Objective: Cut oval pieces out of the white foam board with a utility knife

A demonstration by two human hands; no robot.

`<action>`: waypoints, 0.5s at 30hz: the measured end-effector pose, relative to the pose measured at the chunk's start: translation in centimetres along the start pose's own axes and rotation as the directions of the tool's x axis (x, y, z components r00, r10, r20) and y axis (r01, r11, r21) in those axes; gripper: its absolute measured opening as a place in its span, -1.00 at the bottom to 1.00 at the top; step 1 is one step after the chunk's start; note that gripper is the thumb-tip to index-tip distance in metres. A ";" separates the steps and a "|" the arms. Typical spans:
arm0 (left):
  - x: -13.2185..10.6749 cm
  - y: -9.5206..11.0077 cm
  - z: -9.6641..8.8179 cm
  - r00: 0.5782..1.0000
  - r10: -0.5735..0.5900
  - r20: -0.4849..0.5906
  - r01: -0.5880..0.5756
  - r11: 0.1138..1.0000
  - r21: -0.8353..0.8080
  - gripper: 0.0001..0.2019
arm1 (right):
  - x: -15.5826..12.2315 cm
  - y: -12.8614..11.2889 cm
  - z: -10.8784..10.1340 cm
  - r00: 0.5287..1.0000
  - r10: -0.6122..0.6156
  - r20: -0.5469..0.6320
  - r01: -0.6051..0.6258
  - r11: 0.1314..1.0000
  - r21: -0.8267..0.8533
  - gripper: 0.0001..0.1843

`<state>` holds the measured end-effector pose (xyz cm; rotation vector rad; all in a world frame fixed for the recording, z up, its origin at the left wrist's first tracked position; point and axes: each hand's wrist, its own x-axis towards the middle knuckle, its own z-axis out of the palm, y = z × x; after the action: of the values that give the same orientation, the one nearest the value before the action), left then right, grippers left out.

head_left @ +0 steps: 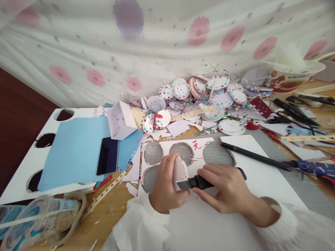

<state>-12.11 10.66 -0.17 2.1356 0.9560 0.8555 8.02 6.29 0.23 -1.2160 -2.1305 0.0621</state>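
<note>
sleeves (137, 226): 2, white, loose | cuffs (160, 212): white, ribbed | left hand (167, 186): bare | right hand (222, 186): bare

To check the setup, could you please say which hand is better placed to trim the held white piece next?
Probably the right hand: it holds the black cutter, its blade at the white piece, while the left hand grips that piece.

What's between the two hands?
In the head view, the blade and front end of the black cutter, plus part of the white piece, lie between the left hand and right hand.
</note>
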 end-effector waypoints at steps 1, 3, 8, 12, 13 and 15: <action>0.0 0.0 0.0 1.000 0.002 0.008 -0.001 1.000 -0.009 -0.14 | 0.1 -0.1 0.0 1.000 -0.004 -0.010 0.004 1.000 -0.008 -0.74; 0.0 0.0 -0.1 1.000 0.008 0.008 -0.008 1.000 -0.018 -0.15 | 0.2 -0.3 0.1 1.000 -0.008 -0.028 0.008 1.000 -0.017 -0.74; -0.1 0.2 -0.3 1.000 0.027 -0.010 -0.027 1.000 -0.012 -0.16 | 0.1 -0.4 -0.1 0.999 -0.005 -0.035 0.005 1.000 -0.020 -0.74; -0.2 0.3 -0.5 1.000 0.010 -0.004 -0.010 1.000 -0.015 -0.17 | -0.1 -0.1 -0.4 0.998 -0.017 -0.061 0.016 1.000 -0.011 -0.73; -0.2 0.4 -0.5 1.000 0.000 0.000 0.000 1.000 -0.021 -0.17 | -0.1 0.0 -0.4 0.998 -0.017 -0.066 0.017 1.000 -0.012 -0.74; -0.2 0.4 -0.6 1.000 -0.011 0.006 0.012 0.999 -0.030 -0.18 | -0.1 0.0 -0.4 0.998 -0.017 -0.068 0.016 1.000 -0.012 -0.75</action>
<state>-12.52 10.44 0.43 2.1038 0.9457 0.8527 8.31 6.10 0.51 -1.1901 -2.0838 0.0013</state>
